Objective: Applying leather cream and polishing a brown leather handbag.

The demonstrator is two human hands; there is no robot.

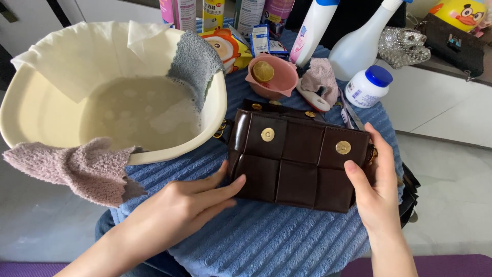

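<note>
A dark brown quilted leather handbag (pixel 297 161) with two round gold snaps lies flat on a blue ribbed towel (pixel 256 241). My left hand (pixel 197 197) rests at the bag's near left corner, fingertips touching its edge. My right hand (pixel 371 187) grips the bag's right end, thumb on top and fingers behind. To the left stands a cream basin (pixel 215 110) of cloudy soapy water.
A pink cloth (pixel 77 166), a grey cloth (pixel 195 61) and a white cloth (pixel 87 51) hang over the basin rim. Behind the bag: a pink bowl with a lemon slice (pixel 270 76), a small white jar with blue cap (pixel 367 86), spray bottles (pixel 359 43), a brush (pixel 318 84).
</note>
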